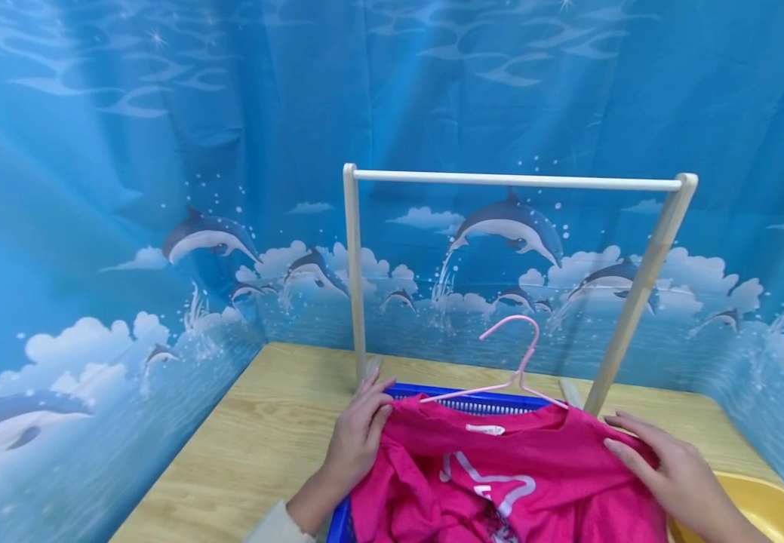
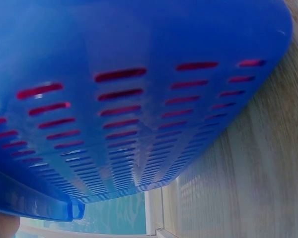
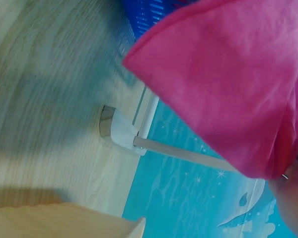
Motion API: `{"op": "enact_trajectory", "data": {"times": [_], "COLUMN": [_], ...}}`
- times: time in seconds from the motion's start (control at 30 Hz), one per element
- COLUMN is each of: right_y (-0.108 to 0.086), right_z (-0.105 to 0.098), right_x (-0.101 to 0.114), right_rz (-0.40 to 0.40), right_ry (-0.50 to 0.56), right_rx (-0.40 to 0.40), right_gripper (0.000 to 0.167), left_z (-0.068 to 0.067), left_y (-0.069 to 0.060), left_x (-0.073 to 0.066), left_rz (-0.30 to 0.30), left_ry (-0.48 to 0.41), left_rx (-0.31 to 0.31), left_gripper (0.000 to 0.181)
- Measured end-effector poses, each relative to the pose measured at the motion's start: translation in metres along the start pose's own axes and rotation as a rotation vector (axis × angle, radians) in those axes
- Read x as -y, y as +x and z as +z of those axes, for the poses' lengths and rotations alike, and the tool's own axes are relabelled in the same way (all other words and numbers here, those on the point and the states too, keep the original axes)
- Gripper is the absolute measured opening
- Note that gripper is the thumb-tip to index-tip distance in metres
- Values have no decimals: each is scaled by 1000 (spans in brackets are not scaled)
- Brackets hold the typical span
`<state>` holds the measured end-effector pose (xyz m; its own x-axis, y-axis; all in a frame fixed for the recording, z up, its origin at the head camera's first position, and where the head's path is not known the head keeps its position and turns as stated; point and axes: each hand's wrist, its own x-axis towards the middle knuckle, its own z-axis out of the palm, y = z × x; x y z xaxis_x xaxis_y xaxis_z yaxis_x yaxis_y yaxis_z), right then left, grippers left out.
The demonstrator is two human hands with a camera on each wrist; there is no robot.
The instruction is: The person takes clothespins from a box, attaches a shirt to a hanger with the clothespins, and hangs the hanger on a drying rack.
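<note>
A bright pink shirt [image 1: 561, 467] with a white star outline lies over a blue basket [image 1: 401, 391]. The pink hanger [image 1: 522, 375] sits in its neckline, hook upward, its arms running under the fabric. My left hand [image 1: 358, 430] pinches the shoulder on the left; my right hand [image 1: 677, 471] grips the opposite shoulder, thumb on the front. In the right wrist view, the shirt's fabric [image 3: 223, 74] hangs from the fingers [image 3: 293, 198], with a small metal-like tip beside them. The left wrist view shows mostly the basket's slotted side [image 2: 134, 114], pink cloth behind it.
Behind the basket stands a rack with a white bar [image 1: 514, 179] and wooden posts. A yellow basin [image 1: 765, 505] is at the right front. The wooden table [image 1: 229, 437] extends to the left, and a blue dolphin-print curtain [image 1: 296, 113] surrounds the back.
</note>
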<state>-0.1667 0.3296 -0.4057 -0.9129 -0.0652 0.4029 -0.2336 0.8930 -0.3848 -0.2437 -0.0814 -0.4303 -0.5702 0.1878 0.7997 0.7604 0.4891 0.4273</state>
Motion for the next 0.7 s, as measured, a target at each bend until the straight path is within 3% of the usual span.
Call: {"op": "enact_trajectory", "data": {"times": [0.2, 0.33, 0.5, 0.7], "right_y": [-2, -3, -4, -2], "right_z": [-5, -7, -10, -17], "right_x": [-14, -21, -25, -30], "right_rz": [-41, -31, 17, 142], "right_ry": [43, 52, 28, -16], "right_rx": [-60, -47, -7, 115], "right_gripper": [28, 28, 30, 48], "left_z": [0, 0, 0, 1], "left_y": [0, 0, 0, 0], "left_x": [0, 0, 0, 1], "left_rz": [-11, -13, -23, -29], "left_ry": [-9, -1, 1, 3], "left_rx": [-3, -11, -7, -6], "left_gripper": [9, 9, 9, 10]}}
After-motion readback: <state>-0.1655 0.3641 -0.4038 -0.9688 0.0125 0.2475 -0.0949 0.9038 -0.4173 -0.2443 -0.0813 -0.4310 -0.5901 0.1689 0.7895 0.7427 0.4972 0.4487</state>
